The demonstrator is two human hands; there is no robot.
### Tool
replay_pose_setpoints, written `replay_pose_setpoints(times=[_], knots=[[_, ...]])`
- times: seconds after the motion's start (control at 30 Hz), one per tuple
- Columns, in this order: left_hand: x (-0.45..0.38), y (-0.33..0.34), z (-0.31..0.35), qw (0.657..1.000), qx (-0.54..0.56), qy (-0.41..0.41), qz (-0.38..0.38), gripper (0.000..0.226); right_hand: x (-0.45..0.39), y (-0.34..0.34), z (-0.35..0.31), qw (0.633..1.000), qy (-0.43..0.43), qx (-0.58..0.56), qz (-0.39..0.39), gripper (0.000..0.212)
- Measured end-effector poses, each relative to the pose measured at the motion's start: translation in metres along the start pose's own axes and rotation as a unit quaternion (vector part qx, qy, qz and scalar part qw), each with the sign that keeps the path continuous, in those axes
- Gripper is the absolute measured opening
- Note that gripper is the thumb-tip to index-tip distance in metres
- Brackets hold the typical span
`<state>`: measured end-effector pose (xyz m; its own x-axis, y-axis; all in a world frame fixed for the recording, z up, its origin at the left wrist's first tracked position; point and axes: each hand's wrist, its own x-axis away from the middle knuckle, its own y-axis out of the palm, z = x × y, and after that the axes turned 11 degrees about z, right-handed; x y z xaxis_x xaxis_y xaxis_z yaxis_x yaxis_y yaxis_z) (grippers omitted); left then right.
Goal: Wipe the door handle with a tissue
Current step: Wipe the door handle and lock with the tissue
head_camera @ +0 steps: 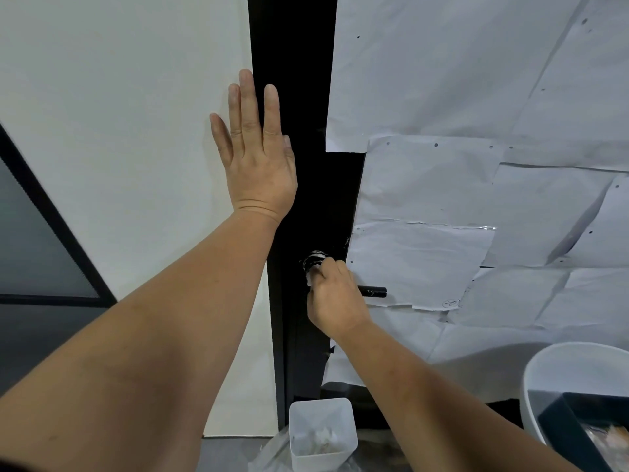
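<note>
- Down by my feet, a small white bin (321, 434) holds crumpled scraps, and a round white tub (551, 376) sits at the lower right.
- Above that, my right hand (335, 298) is closed around a white tissue (311, 275), pressing it onto the round base of the black door handle (372, 291), whose lever end juts out to the right.
- Farthest up, my left hand (257, 155) lies open and flat, fingers spread, across the edge of the white wall (119, 131) and the black door (292, 46), which is papered over (476, 80).

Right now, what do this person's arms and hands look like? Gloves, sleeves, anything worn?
Both arms are bare up to the picture's edge: no sleeves show. The left hand and right hand wear no gloves, and no rings, watch or wristband are visible.
</note>
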<state>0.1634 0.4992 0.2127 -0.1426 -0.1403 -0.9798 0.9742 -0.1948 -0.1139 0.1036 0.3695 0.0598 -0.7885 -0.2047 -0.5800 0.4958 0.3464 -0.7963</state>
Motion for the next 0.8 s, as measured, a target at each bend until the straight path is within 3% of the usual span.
replay_pose_setpoints(times=[0.4,0.53,0.63,0.8], knots=[[0.001,0.000,-0.001,1.000,-0.002,0.003,0.006,0.051,-0.004,0.007,0.005,0.999,-0.028,0.014,0.016,0.026],[0.001,0.001,-0.002,1.000,-0.003,0.002,0.011,0.051,-0.005,0.004,0.004,0.996,0.080,0.042,0.024,0.025],[0.001,0.001,-0.002,1.000,-0.001,0.004,0.012,0.051,-0.007,0.000,0.000,0.985,0.170,-0.010,-0.003,0.030],[0.001,0.002,-0.002,1.000,-0.003,0.005,0.015,0.051,-0.028,-0.012,-0.002,0.951,0.276,-0.073,-0.120,0.027]])
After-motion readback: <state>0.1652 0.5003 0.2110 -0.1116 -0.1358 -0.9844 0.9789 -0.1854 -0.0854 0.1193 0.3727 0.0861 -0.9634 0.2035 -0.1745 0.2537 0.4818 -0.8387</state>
